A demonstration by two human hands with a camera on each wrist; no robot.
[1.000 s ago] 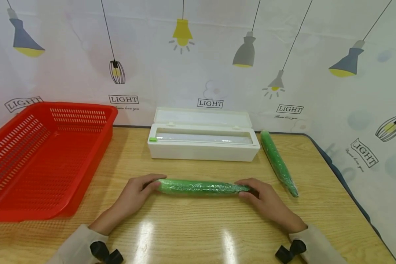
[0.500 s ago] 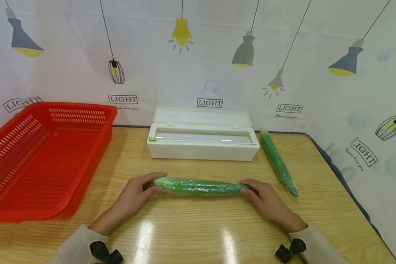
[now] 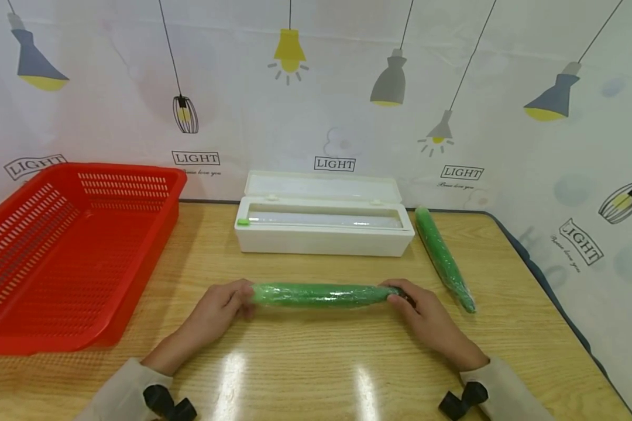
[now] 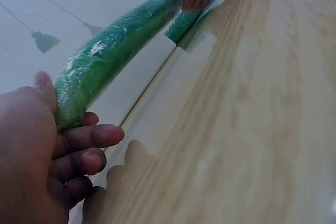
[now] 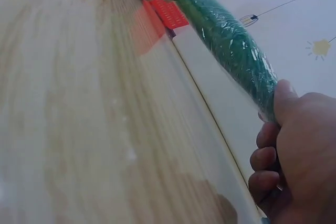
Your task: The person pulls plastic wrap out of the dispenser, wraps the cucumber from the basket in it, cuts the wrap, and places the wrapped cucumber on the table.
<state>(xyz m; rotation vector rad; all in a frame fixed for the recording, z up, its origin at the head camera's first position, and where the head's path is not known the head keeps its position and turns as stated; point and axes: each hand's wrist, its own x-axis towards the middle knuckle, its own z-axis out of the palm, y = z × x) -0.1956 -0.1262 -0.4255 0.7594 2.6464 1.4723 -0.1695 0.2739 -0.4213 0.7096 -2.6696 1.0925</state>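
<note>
A cucumber [image 3: 318,296] wrapped in clear film is held level above the table, left to right, between both hands. My left hand [image 3: 225,307] holds its paler, blunt end, thumb on one side and fingers on the other; that end is blurred in the head view. At the darker, narrower end, my right hand [image 3: 418,310] pinches the tip between thumb and fingers. The film on the cucumber [image 4: 105,51] looks shiny and wrinkled in the left wrist view. In the right wrist view, the curled fingers [image 5: 264,158] of my right hand partly hide the tip.
Behind the hands stands a white cling film box [image 3: 323,242], its lid up and a roll inside. A second wrapped cucumber [image 3: 442,257] lies to its right. The red plastic basket [image 3: 147,275] fills the table's left side. A printed cloth [image 3: 337,105] hangs behind.
The cucumber has tilted a little, then come back level. My left hand's fingers have shifted on its blunt end, and my right hand has adjusted its pinch. Box, basket and second cucumber stay put.
</note>
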